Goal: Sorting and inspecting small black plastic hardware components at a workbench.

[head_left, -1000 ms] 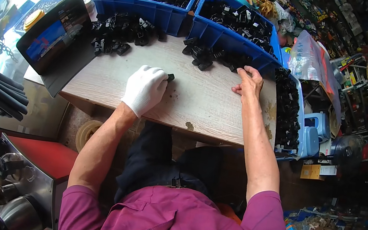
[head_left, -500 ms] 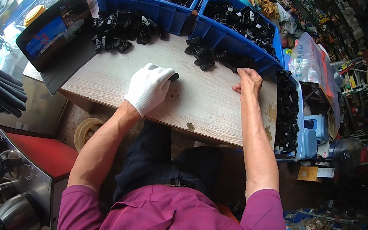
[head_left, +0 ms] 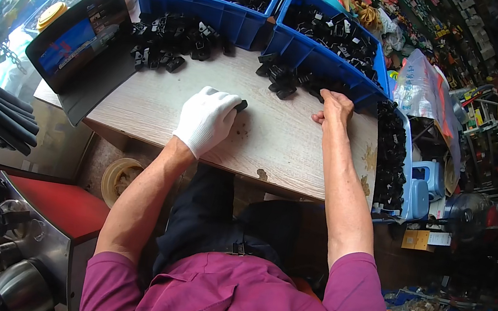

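Note:
My left hand [head_left: 206,121] wears a white knit glove and rests over the middle of the table. Its fingers are closed on a small black plastic part [head_left: 241,106], which pokes out beyond the fingertips. My bare right hand [head_left: 336,109] is at the right end of a loose row of black parts [head_left: 284,80], below the right blue bin. Its fingers are curled, with the fingertips against the dark pieces; what they grip is too small to make out. Another heap of black parts [head_left: 179,42] lies to the left, in front of the other bin.
Two blue bins [head_left: 203,10] [head_left: 321,60] full of black parts line the table's [head_left: 264,138] back. A tablet [head_left: 79,40] in a dark folding case stands at left. A light blue crate [head_left: 408,179] of black parts adjoins the right edge. A tub [head_left: 120,180] is below.
The view has shifted slightly. My left hand still holds the black part over the table, and my right hand stays at the row of parts, its fingers slightly more curled.

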`<state>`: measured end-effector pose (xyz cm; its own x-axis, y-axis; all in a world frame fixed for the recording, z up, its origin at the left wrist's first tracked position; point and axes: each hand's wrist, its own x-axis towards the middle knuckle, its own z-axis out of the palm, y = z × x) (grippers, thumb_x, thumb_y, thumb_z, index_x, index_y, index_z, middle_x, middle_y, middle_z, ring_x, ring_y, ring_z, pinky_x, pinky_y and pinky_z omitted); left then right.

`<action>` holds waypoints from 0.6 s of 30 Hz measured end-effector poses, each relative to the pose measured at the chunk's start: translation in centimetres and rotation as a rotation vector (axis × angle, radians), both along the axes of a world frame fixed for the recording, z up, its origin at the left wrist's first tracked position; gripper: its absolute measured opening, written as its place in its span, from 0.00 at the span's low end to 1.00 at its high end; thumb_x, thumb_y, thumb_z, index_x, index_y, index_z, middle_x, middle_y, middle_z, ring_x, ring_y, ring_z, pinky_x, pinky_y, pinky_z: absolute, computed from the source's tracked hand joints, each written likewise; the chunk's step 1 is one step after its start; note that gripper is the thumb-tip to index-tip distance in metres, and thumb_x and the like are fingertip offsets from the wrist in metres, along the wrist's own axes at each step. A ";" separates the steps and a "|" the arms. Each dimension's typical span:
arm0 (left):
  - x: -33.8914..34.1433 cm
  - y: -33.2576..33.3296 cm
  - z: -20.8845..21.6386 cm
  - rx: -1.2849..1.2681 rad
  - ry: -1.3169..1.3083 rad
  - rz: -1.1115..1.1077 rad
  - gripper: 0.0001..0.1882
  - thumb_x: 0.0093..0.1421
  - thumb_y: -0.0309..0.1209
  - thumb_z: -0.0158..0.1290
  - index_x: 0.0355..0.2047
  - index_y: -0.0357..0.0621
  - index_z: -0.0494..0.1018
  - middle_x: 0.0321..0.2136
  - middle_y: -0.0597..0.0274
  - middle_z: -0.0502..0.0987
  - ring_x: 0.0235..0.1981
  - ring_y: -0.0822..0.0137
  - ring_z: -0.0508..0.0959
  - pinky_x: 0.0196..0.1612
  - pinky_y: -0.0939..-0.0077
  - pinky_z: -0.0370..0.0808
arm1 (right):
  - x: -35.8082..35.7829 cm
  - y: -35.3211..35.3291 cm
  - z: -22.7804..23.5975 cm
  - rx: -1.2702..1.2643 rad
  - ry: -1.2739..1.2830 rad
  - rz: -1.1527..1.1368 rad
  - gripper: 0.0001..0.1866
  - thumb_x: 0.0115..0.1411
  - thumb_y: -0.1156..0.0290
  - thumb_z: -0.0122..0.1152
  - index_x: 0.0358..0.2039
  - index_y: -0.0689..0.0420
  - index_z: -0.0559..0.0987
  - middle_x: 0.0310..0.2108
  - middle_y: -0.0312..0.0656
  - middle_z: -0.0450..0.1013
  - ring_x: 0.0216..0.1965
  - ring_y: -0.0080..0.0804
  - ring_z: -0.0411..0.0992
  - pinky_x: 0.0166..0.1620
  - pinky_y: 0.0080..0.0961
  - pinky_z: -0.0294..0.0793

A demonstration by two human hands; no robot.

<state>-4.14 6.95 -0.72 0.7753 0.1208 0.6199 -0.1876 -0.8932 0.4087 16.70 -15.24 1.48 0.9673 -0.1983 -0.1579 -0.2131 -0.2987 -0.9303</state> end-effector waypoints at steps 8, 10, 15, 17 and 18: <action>0.0 0.2 0.0 -0.013 0.010 0.001 0.06 0.60 0.26 0.55 0.36 0.45 0.80 0.32 0.54 0.83 0.37 0.49 0.80 0.41 0.58 0.78 | -0.1 0.3 -0.2 0.008 -0.055 0.034 0.15 0.60 0.66 0.69 0.44 0.61 0.83 0.27 0.42 0.75 0.15 0.27 0.67 0.19 0.32 0.79; 0.0 0.2 0.0 -0.019 0.007 0.002 0.06 0.60 0.26 0.56 0.37 0.45 0.80 0.32 0.54 0.83 0.37 0.49 0.80 0.42 0.59 0.79 | -0.1 0.1 -0.3 0.008 -0.059 0.043 0.15 0.60 0.66 0.68 0.44 0.61 0.83 0.27 0.42 0.75 0.14 0.27 0.67 0.19 0.32 0.80; 0.0 0.3 -0.2 -0.026 0.009 0.000 0.07 0.60 0.26 0.56 0.38 0.45 0.81 0.33 0.55 0.83 0.38 0.49 0.80 0.42 0.59 0.79 | -0.5 -0.2 -0.1 0.014 -0.058 0.068 0.14 0.61 0.67 0.68 0.44 0.61 0.83 0.27 0.42 0.76 0.14 0.26 0.67 0.20 0.31 0.80; 0.0 0.3 -0.3 -0.029 -0.003 -0.004 0.07 0.60 0.26 0.56 0.38 0.45 0.81 0.33 0.55 0.83 0.38 0.49 0.80 0.42 0.59 0.79 | -0.8 -0.4 0.1 0.041 -0.065 0.087 0.13 0.61 0.67 0.67 0.43 0.61 0.82 0.27 0.41 0.76 0.13 0.26 0.67 0.20 0.30 0.81; 0.0 0.3 -0.3 -0.031 -0.003 -0.005 0.07 0.60 0.26 0.56 0.38 0.45 0.81 0.33 0.55 0.84 0.38 0.49 0.80 0.43 0.59 0.79 | -1.0 -0.6 0.2 0.040 -0.064 0.086 0.13 0.61 0.67 0.67 0.43 0.61 0.82 0.27 0.41 0.76 0.13 0.26 0.67 0.20 0.30 0.81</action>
